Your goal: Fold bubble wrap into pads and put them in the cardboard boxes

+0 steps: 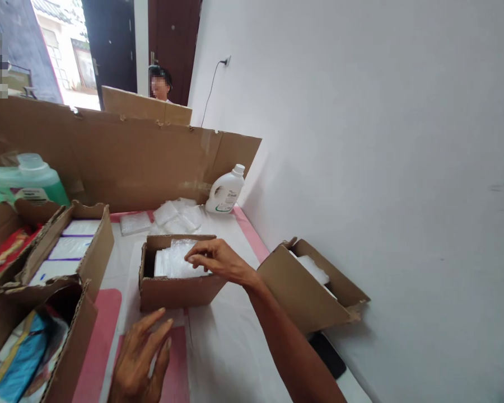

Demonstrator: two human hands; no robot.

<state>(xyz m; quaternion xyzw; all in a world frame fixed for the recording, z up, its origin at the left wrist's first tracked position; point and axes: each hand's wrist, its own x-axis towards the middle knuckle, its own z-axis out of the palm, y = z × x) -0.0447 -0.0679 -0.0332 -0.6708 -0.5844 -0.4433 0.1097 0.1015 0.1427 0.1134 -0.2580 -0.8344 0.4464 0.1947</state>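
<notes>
My right hand (218,261) reaches over a small open cardboard box (180,294), its fingers bent and pinched at a clear bubble-wrap packet (180,260). That packet stands in the box beside thin white items (162,263), partly behind my fingers. In front of the box, my left hand (140,352) hovers low with its fingers spread, holding nothing. Behind the box lies a loose pile of bubble-wrap packets (178,217).
A tilted cardboard box (304,291) leans by the wall, a dark phone-like object (328,354) below it. Boxes with white packs (69,248), red packets (10,254) and a blue packet (25,350) stand left. A white jug (227,193) and green jug (37,182) stand behind. Two people are beyond.
</notes>
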